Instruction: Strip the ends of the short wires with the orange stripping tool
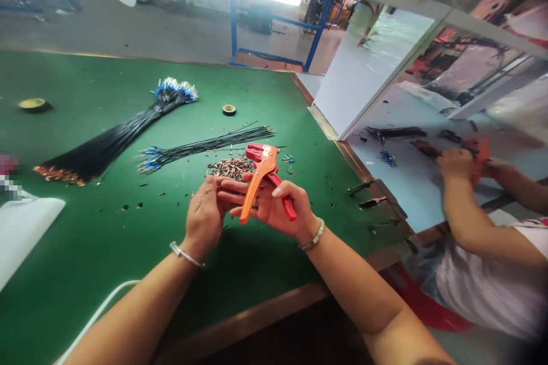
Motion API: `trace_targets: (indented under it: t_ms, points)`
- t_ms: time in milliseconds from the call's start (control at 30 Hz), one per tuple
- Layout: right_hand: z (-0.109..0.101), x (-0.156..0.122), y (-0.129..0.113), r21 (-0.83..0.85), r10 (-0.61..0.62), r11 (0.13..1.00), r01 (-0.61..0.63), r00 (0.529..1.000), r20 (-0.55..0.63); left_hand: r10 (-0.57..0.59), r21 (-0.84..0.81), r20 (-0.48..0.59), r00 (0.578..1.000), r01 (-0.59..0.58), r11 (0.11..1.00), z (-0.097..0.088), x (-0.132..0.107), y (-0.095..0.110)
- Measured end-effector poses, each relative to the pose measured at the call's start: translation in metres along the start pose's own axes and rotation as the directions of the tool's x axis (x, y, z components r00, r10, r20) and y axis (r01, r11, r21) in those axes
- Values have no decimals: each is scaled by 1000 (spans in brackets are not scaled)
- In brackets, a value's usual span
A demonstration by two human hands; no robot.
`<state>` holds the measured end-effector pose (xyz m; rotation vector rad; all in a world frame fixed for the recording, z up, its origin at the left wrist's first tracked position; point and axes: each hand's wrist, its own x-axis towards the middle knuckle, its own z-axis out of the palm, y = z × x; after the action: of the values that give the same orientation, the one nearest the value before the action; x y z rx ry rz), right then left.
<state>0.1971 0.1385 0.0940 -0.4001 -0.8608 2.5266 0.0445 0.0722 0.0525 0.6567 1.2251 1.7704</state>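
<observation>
Green tabletop (98, 239): right hand (274, 208) fingers wrapped round orange wire stripper (262, 174); left hand (204, 217) fingers extended against right.

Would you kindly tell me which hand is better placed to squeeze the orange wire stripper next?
Probably the right hand: it wraps the handles of the orange wire stripper, while the left hand only reaches alongside the tool.
</observation>
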Motion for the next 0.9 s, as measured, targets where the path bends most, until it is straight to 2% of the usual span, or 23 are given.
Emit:
trace_targets:
  t_ms: [200, 400, 500, 633, 900]
  points:
    - [0, -1, 0, 37, 4, 999, -4, 1000, -19, -39, 130, 46, 998, 33, 991, 1, -2, 3]
    - [-2, -1, -1, 48, -3, 999, 3, 1000, 4, -59, 70, 52, 997, 56, 996, 3, -6, 6]
    - [-6, 1, -1, 39, -4, 999, 4, 1000, 12, -33, 145, 100, 994, 18, 989, 4, -7, 9]
    - [-10, 2, 2, -7, -1, 1000, 1, 999, 34, 55, 197, 71, 996, -68, 978, 4, -8, 9]
    - [-4, -2, 2, -201, 28, 979, -27, 1000, 0, 99, 245, 31, 995, -103, 964, 0, -9, 2]
